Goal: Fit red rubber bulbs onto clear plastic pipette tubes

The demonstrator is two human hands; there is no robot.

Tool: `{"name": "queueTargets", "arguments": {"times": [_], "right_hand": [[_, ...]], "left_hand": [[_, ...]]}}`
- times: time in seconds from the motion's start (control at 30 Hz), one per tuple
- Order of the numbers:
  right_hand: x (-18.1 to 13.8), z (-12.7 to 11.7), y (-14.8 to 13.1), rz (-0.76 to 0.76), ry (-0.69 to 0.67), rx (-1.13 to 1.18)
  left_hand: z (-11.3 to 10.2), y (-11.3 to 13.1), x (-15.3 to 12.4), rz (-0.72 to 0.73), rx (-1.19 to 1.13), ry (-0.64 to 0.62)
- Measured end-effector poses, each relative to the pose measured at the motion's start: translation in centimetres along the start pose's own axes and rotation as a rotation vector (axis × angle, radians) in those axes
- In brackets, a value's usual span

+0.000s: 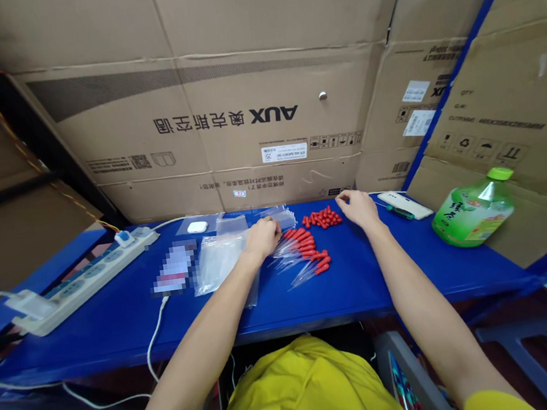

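Note:
My left hand (262, 237) rests with curled fingers on the blue table (117, 320), touching the near end of a row of clear droppers with red bulbs (303, 249). Whether it grips one is hidden. My right hand (358, 208) lies fingers apart on the table, just right of a small pile of loose red rubber bulbs (323, 218). Clear plastic bags (220, 256) lie beside my left hand, and a stack of small clear bags (282, 216) sits behind it.
A white power strip (86, 278) lies at the left, and a phone (175, 267) on a white cable. A small white case (197, 227) sits at the back. A green bottle (473, 213) and a white flat device (404, 204) lie at the right. Cardboard boxes (222, 124) wall the back.

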State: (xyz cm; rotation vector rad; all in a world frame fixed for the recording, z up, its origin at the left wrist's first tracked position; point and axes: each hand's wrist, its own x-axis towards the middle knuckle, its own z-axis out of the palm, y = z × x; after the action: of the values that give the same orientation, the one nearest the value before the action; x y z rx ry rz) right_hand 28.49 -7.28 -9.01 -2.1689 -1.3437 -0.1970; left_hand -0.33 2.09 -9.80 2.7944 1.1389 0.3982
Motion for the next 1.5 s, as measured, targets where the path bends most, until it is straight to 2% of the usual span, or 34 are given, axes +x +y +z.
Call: {"name": "queueTargets", "arguments": {"times": [0.1,0.3,0.47,0.67,0.9,1.03,1.13,1.23,1.3,1.4,1.5], "right_hand": [[0.1,-0.1,0.3,0.013,-0.017,0.003],[0.0,-0.1,0.5,-0.162,-0.165,0.035],[-0.2,0.1,0.4,-0.186,-0.246,0.007],[-0.1,-0.4,0.5,-0.181,-0.235,-0.011],[-0.3,-1.1,-0.3,-0.165,-0.098,0.034],[0.0,-1.3,-0.5,-0.164,0.042,0.114],[0.2,-1.1,-0.9,-0.227,0.101,0.162],[-0.1,-0.4,-1.9,-0.299,0.059,0.249],[-0.5,0.2,-2.9,-0.334,0.005,0.362],[-1.5,0.9,-4.6,-0.415,0.0,0.55],[-2.4,1.3,-6.0,-0.412,-0.03,0.689]], "left_hand": [[-0.1,-0.1,0.0,-0.031,-0.013,-0.012],[0.2,0.0,0.0,-0.052,-0.019,0.003],[0.4,0.3,0.0,-0.024,0.014,-0.012],[0.1,0.2,0.0,-0.019,-0.019,0.05],[0.0,0.0,0.0,-0.086,-0.171,0.066],[0.7,-0.3,0.4,-0.008,-0.312,0.126],[1.2,-0.2,0.7,0.055,-0.373,0.196],[1.2,0.2,0.6,0.053,-0.433,0.218],[1.0,0.5,0.4,0.046,-0.462,0.227],[0.6,0.8,0.3,0.078,-0.477,0.273],[0.5,0.9,0.3,0.138,-0.498,0.314]]}}
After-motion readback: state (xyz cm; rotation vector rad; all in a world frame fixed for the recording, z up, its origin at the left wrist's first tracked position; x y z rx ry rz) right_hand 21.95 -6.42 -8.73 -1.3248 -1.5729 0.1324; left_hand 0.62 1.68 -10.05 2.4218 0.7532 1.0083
